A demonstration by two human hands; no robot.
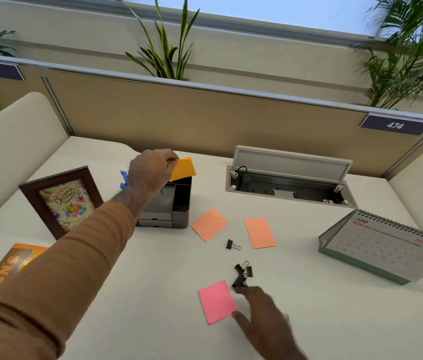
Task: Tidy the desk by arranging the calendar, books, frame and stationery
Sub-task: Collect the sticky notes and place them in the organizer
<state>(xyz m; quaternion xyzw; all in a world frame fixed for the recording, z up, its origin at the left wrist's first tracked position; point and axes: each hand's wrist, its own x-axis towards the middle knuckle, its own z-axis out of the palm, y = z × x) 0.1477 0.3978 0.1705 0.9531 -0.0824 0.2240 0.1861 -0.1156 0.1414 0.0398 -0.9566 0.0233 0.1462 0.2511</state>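
Orange paper, a single note (183, 169), was pinched between thumb and fingers of the left hand (150, 172), held just above the far right corner of the dark organiser (171, 206) on the tabletop (309, 320). The pinch sat on the note's left edge only, so the sheet hung free; I judged it could fold or catch on the organiser's rim and slide down outside the box instead of into a compartment.

The right hand (262, 315) lay near the front, fingers spread and holding nothing, thumb touching the pink note (216, 301) and fingertips at the heap of black clips (243, 275). Reaching for both at once risked scattering the clips or dragging the pink note toward the near edge. One more clip (232, 245) sat apart, between two salmon notes (209, 224) (259, 233), and could easily be missed.

The left sleeve (75, 255) stretched across just in front of the picture frame (62, 201), which stood upright left of the organiser; pulling the arm back carelessly might knock it over. A book (5, 268) lay partly under that arm at the near left. The calendar (387, 245) stood at the far right, close to the tabletop's edge, with the open cable hatch (291, 178) behind it, a gap small clips could fall into.
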